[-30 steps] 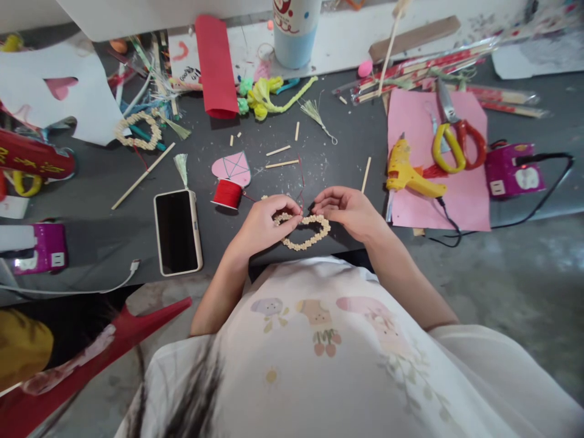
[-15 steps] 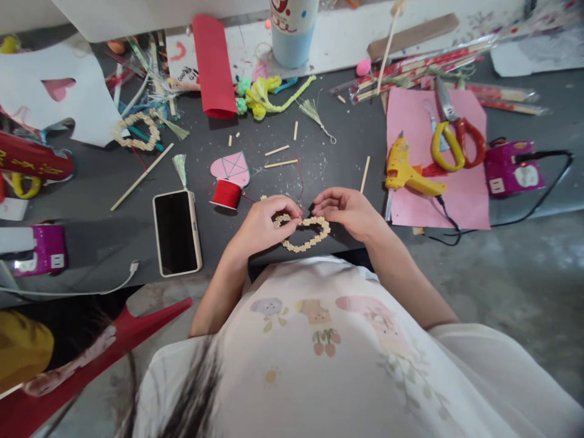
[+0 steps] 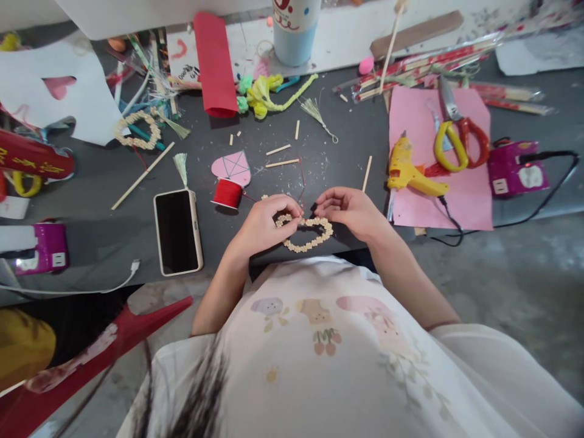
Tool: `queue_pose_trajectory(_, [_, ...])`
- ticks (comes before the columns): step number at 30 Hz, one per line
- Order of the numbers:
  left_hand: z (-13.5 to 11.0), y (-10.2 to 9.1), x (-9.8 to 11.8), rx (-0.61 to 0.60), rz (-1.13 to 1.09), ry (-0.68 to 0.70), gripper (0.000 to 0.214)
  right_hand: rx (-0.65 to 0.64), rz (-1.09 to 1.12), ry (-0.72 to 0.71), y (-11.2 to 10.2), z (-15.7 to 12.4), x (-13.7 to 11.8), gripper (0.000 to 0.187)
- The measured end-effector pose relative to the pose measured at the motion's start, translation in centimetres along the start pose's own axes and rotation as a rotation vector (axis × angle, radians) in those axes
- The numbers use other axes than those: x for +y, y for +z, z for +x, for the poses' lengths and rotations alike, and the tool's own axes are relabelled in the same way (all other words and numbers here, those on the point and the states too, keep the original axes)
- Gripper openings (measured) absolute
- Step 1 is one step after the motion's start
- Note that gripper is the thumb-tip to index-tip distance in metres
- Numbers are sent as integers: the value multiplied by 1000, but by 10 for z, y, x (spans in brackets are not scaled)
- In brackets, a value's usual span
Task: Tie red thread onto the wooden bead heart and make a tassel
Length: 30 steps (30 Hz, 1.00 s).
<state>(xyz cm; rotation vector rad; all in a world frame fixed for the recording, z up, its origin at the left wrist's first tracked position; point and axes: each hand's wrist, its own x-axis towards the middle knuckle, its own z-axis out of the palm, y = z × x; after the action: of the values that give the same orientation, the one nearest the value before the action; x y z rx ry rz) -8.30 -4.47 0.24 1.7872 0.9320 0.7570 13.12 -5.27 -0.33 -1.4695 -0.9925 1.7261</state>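
My left hand [image 3: 264, 224] and my right hand [image 3: 349, 212] meet at the near edge of the dark table [image 3: 114, 231]. Between them is a heart-shaped ring of small cream pieces [image 3: 306, 242]. My left fingers pinch its top left lobe. My right fingers curl over its top right and pinch a thin red thread [image 3: 303, 182] at the notch. The thread runs up and back to a red thread spool [image 3: 227, 193] just left of my hands.
A phone [image 3: 177, 231] lies left of my hands. A pink heart card [image 3: 232, 168] sits above the spool. On a pink sheet [image 3: 469, 201] at the right lie a yellow glue gun [image 3: 408, 171] and scissors [image 3: 458, 137]. Short sticks, tassels, another cream heart [image 3: 137, 131] and a cup [image 3: 294, 27] lie farther back.
Both hands stay at the cream heart with only small finger shifts. The view has drifted slightly.
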Motion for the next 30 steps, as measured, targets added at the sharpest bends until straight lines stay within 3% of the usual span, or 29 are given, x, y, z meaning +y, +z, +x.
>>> queue_pose_trajectory(7, [-1,1,3,-3,-26,-49,5,18,-33,-21,1,-1,-1,25])
queue_pose_trajectory(15, [-2,3,-1,-30,-88,-142,4,109,-37,-195,4,-3,-9,28])
queue_pose_trajectory(21, [-1,4,-3,-13,-87,-155,6,59,-96,-304,12,-1,-20,28])
queue_pose_trajectory(30, [0,7,-8,17,-109,-123,11,-16,-113,-346,23,7,-28,22])
